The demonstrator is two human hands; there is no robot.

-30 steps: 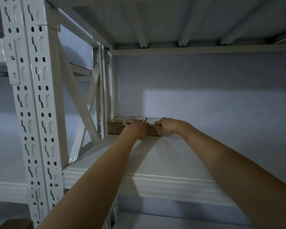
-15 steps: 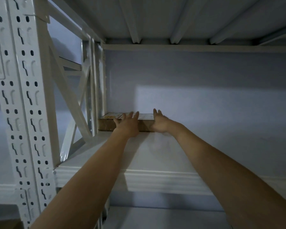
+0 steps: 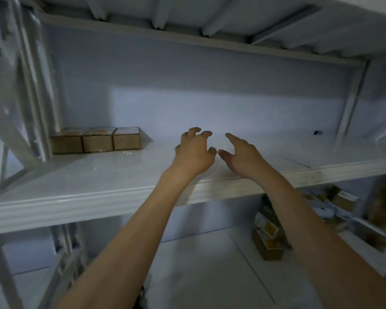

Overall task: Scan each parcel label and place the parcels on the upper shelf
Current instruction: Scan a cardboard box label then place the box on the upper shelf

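Observation:
Three small brown cardboard parcels [image 3: 96,140] stand side by side at the back left corner of the white upper shelf [image 3: 80,181], labels on top. My left hand [image 3: 194,152] hovers over the middle of the shelf, fingers loosely curled, holding nothing. My right hand [image 3: 241,153] is just beside it, fingers relaxed and spread, also empty. Both hands are well to the right of the parcels and touch none of them.
A white perforated steel upright with diagonal bracing [image 3: 29,103] rises at the left. On the lower shelf [image 3: 198,270] more brown parcels [image 3: 267,239] lean in a pile at the right, with other packets [image 3: 334,204] behind. Another shelf deck [image 3: 187,14] is overhead.
Both hands have let go of the parcels and pulled back toward the shelf's middle. The view has swung right and down, showing the lower shelf.

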